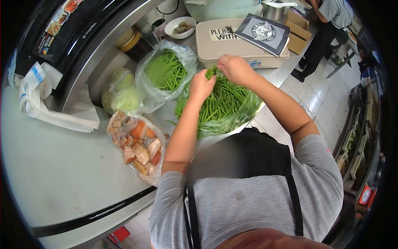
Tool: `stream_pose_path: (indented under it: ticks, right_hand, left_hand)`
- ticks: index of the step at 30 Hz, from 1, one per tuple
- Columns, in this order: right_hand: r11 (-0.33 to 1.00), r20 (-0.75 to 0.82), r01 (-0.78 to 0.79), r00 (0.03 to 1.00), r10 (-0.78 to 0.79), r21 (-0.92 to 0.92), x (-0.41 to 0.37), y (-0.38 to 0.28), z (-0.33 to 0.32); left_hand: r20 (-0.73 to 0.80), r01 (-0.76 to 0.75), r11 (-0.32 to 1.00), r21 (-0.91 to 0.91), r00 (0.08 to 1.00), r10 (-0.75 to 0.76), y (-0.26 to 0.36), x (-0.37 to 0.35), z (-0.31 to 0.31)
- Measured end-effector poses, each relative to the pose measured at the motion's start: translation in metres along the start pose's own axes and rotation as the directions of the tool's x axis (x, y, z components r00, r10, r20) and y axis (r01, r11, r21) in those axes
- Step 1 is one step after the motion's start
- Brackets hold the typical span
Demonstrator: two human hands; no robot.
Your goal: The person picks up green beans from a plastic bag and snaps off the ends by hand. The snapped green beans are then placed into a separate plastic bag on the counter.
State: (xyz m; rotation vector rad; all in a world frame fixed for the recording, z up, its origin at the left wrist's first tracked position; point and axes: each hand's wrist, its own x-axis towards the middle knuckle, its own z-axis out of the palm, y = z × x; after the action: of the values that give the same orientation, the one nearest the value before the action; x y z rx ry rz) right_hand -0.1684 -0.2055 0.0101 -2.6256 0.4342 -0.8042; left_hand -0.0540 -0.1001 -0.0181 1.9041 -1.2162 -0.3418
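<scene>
My left hand [202, 86] is closed around a small bunch of green beans [211, 72], whose ends stick out past the thumb. Close by on the right, my right hand [235, 69] has its fingers pinched together near those ends; what they grip is hidden. Beneath both hands lies a large heap of long green beans [224, 101] on a clear plastic bag [232, 122]. To the left stands an open plastic bag [143, 85] with more green beans [172, 72] in it.
Left of me are a bag of orange and pale chunks [141, 147] and a bagged pale green vegetable [122, 95]. Behind the beans sit a lidded beige bin [215, 47], a dark notebook [261, 34] and a white bowl [180, 25]. Another person [327, 33] stands at the far right.
</scene>
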Motion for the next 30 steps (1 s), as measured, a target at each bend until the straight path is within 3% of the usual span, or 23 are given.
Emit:
stream_pose_path:
  ticks: [2,3,5,8,11,14,18,21,25,26,28,29,30]
  right_hand:
    - [0.95,0.076,-0.106,0.993,0.087,0.293,0.005,-0.002,-0.006]
    - [0.822,0.161,-0.217,0.975,0.154,0.527,0.009,-0.002,-0.008]
    - [0.377,0.364,-0.414,0.91,0.201,0.828,0.014,-0.002,-0.011]
    - [0.303,0.338,-0.39,0.917,0.211,0.869,0.018,0.002,-0.02]
    - [0.786,0.304,-0.389,0.915,0.266,0.481,0.013,0.005,-0.023]
    - [0.897,0.339,-0.252,0.932,0.124,0.363,0.003,0.001,-0.021]
    - [0.885,0.145,-0.268,0.962,0.229,0.38,0.009,0.0,-0.023]
    - [0.803,-0.038,-0.217,0.958,0.285,0.556,0.016,0.003,-0.023]
    - [0.492,-0.176,-0.023,0.919,0.353,0.87,0.029,-0.005,-0.033]
    - [0.533,-0.064,-0.142,0.934,0.35,0.834,0.029,-0.001,-0.032]
    - [0.606,0.155,-0.359,0.919,0.362,0.709,0.028,0.021,-0.026]
    - [0.837,0.212,-0.436,0.899,0.384,0.33,0.025,0.034,-0.016]
    - [0.886,0.262,-0.459,0.864,0.43,0.059,0.019,0.036,-0.013]
  left_hand:
    - [0.086,0.013,0.958,-0.288,0.996,0.012,0.0,0.001,-0.001]
    - [0.126,0.029,0.906,-0.422,0.992,0.027,0.001,0.002,-0.002]
    - [0.146,0.043,0.877,-0.478,0.989,0.031,0.005,0.003,-0.004]
    - [0.043,0.032,0.815,-0.578,0.999,-0.008,0.02,0.005,-0.015]
    - [-0.076,-0.027,0.753,-0.657,0.997,-0.031,0.026,0.012,-0.03]
    - [-0.147,-0.074,0.714,-0.696,0.988,-0.042,0.036,0.019,-0.041]
    - [-0.146,-0.06,0.628,-0.776,0.986,-0.085,0.045,0.019,-0.044]
    - [-0.14,-0.061,0.477,-0.877,0.981,-0.131,0.044,0.019,-0.044]
    - [-0.022,0.047,0.255,-0.966,0.966,-0.259,0.03,0.018,-0.038]
    - [-0.001,0.073,0.238,-0.968,0.954,-0.299,0.019,0.02,-0.037]
    - [0.028,0.111,0.205,-0.973,0.929,-0.37,0.006,0.02,-0.038]
    - [0.036,0.121,0.187,-0.975,0.915,-0.402,0.003,0.019,-0.04]
    - [0.044,0.129,0.168,-0.977,0.9,-0.434,-0.002,0.019,-0.042]
